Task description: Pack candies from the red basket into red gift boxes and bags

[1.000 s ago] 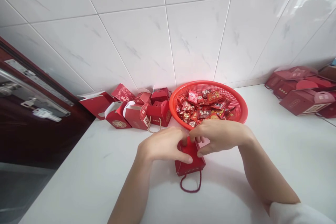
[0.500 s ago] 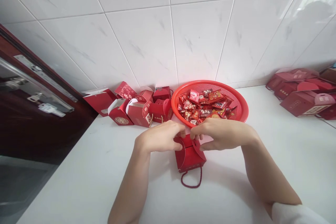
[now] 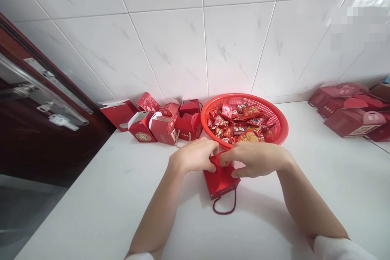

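A small red candy box (image 3: 224, 183) stands on the white tabletop, a dark red cord handle (image 3: 224, 213) looping out of its near side. My left hand (image 3: 195, 156) comes from the left, its thumb and curled fingers closed on the box's left top flap. From the right, my right hand (image 3: 257, 159) grips the other top flap, with the index finger bent down over the middle of the box and the thumb on its right side. The flaps lean in toward each other. My fingers partly hide where they meet.
Just behind the box sits a red plastic basket (image 3: 282, 128) holding many wrapped candies (image 3: 240, 124). Several red gift boxes (image 3: 163, 129) line the wall on the left, and more boxes (image 3: 353, 122) are piled at the right. A dark door (image 3: 57, 150) borders the table's left side.
My left hand has moved right, bringing the left flap inward over the box top. My right hand stays at the right flap. The view has shifted slightly.
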`<state>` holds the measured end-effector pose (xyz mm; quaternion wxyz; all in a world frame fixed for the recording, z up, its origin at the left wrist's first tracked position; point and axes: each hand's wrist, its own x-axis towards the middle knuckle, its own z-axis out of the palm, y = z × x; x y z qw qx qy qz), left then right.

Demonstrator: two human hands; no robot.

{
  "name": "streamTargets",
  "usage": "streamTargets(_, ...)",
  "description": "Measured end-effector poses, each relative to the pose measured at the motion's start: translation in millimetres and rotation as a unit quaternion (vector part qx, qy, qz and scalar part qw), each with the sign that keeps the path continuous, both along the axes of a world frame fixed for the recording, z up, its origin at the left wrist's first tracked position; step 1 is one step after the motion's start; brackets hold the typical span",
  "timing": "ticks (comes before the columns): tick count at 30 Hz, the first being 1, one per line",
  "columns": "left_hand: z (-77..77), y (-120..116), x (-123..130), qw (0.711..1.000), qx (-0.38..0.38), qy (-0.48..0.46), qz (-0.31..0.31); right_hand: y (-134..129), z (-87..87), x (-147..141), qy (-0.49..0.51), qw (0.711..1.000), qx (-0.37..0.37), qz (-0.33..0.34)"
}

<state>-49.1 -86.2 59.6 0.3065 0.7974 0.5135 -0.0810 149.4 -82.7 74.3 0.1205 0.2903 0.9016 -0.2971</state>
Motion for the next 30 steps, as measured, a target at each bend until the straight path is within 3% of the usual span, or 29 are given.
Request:
streamTargets(23,-7.9,11.0,8.2,0.998,-0.004,0.061,-0.002,-2.9,-11.6,-0.1,0.044,0.999,0.004,-0.012)
streamTargets(30,-13.3,8.7,17.0,0.999,0.006,0.047,-0.016,-16.8,-24.5,20.9,0.110,0.992,0.039,-0.045)
